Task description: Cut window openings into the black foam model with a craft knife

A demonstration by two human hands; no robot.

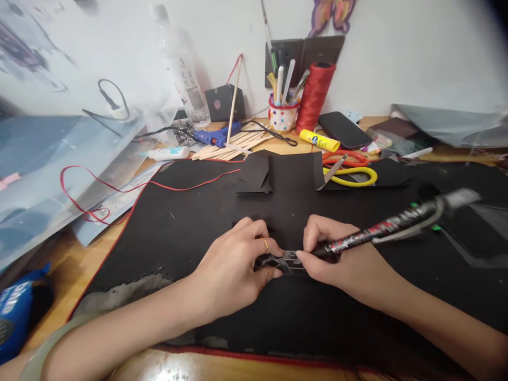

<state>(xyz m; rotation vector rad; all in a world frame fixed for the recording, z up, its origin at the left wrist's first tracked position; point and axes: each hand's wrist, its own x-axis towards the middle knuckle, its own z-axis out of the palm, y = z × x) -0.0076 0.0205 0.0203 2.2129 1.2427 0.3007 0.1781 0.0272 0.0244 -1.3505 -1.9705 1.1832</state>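
Note:
My left hand (pixel 238 259), with a ring on one finger, is closed with thumb and fingertips on a small see-through strip (pixel 291 263) with pale lines on it. This strip lies low over the black mat (pixel 190 211). In my right hand (pixel 341 254) is a black pen (pixel 381 227) with a red and white pattern and a clip, gripped in writing fashion and slanting up to the right. Its tip is hidden by my fingers, close to the strip's right end. Folded black card (pixel 296 172) stands behind my hands.
Yellow-handled scissors (pixel 355 177), a glue stick (pixel 319 141), a phone (pixel 344 129) and red thread spool (pixel 315 98) are at the back. Nearby lie wooden sticks (pixel 248 140) and a blue glue gun (pixel 217 135). Red ribbon (pixel 178 188) curls at left; a blue packet (pixel 19 312) sits front left.

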